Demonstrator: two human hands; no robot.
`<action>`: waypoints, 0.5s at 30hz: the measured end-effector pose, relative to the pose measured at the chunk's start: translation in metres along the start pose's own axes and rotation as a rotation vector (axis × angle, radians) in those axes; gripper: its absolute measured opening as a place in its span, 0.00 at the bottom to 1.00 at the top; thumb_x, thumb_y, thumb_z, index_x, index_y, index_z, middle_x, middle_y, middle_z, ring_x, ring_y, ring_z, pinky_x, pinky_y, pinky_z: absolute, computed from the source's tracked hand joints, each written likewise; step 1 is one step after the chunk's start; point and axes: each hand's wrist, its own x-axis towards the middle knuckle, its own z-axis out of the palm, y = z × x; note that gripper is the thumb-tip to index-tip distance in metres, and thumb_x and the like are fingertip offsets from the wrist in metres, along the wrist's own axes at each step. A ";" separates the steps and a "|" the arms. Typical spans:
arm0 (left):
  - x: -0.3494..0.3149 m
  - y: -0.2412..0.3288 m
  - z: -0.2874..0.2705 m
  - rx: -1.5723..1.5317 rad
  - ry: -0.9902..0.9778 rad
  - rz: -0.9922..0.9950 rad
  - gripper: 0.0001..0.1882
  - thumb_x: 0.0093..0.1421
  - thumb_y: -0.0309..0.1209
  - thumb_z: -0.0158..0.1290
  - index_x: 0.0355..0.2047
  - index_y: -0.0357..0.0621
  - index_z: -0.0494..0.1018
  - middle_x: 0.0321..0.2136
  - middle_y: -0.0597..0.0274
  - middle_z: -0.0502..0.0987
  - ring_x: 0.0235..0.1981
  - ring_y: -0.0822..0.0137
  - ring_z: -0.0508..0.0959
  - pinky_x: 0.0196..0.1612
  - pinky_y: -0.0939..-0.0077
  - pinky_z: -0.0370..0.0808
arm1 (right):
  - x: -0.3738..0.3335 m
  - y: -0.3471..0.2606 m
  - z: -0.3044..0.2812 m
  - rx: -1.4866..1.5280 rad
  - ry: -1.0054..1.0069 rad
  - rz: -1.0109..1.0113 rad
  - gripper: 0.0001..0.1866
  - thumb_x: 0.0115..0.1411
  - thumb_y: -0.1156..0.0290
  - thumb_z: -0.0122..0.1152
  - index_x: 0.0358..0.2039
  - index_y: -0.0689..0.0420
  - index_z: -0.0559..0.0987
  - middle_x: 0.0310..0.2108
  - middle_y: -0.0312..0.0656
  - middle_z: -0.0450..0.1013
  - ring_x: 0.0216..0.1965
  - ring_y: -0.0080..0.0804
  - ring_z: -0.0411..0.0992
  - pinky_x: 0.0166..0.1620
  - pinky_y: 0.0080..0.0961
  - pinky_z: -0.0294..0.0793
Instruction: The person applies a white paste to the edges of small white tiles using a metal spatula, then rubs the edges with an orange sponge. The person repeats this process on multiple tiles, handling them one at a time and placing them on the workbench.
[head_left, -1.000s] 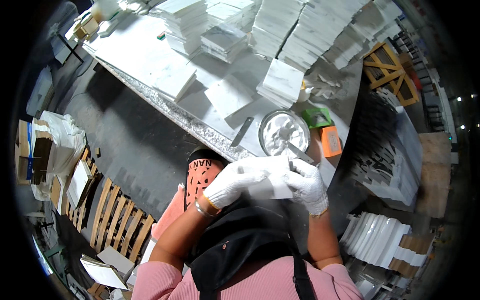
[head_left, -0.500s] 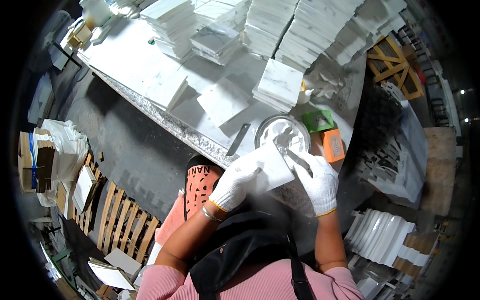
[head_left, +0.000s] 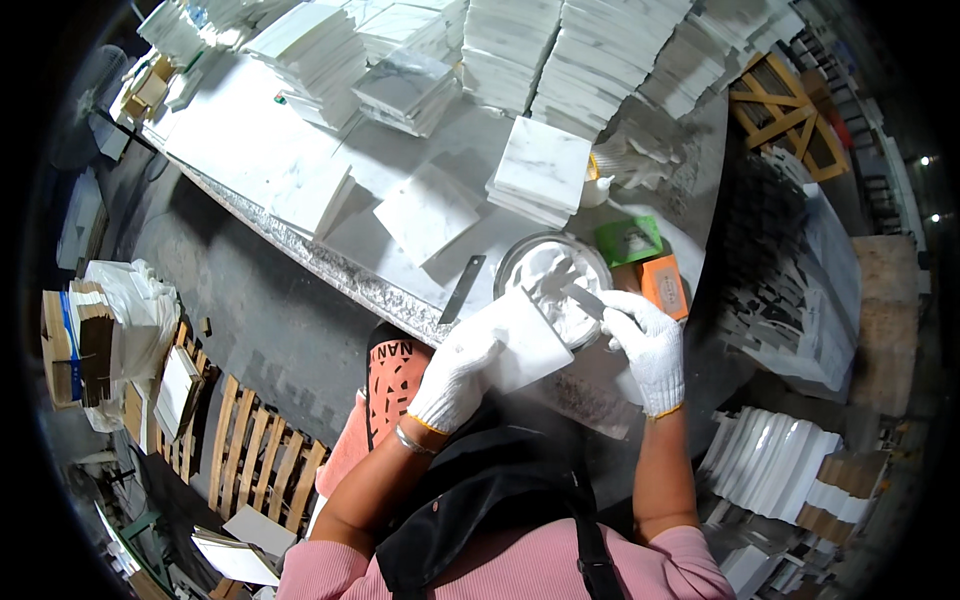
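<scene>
Handle the white tile [head_left: 530,345] as probably stiff, fairly light, brittle and possibly slippery; take hold by opposite edges, clear of the corners. Note a flat, pale, straight-edged face with no veining discernible. Find it at the near edge of the surface [head_left: 390,280], toward the right-hand corner, gripped by the left hand [head_left: 458,372], just beside the tin [head_left: 594,256] of white paste [head_left: 548,268]; observe a spatula [head_left: 584,300] pinched in the right hand [head_left: 648,355].

The table [head_left: 387,262] bears marbled tile stacks [head_left: 545,158], a metal strip [head_left: 462,290] and a round tub [head_left: 503,268].
</scene>
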 end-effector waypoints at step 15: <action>-0.001 0.009 0.027 0.048 -0.008 0.036 0.29 0.63 0.35 0.61 0.60 0.32 0.69 0.43 0.63 0.79 0.41 0.70 0.79 0.45 0.76 0.76 | 0.004 -0.012 0.002 0.181 -0.022 0.107 0.14 0.63 0.76 0.61 0.48 0.65 0.83 0.33 0.39 0.80 0.27 0.16 0.74 0.27 0.13 0.68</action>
